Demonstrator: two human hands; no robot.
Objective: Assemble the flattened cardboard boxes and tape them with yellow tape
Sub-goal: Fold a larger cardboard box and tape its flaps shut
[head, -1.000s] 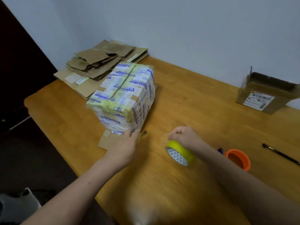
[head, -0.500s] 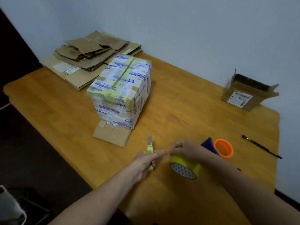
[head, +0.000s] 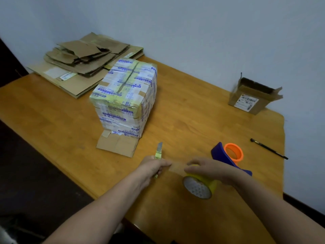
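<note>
A cardboard box wrapped in yellow printed tape stands upright mid-table, one brown flap lying open at its near base. My left hand grips a small yellow utility knife, blade pointing away from me. My right hand holds the yellow tape roll from above, near the table's front edge. A short strip of tape stretches between the two hands. Flattened cardboard boxes are stacked at the far left corner.
An orange and blue tape dispenser lies just behind my right hand. A black pen lies further right. An open small cardboard box with a label stands at the far right by the wall. The wooden table ends close on the right.
My left hand left the box's base and now grips the knife. Both hands have come toward me, away from the box. The view shifted left and widened.
</note>
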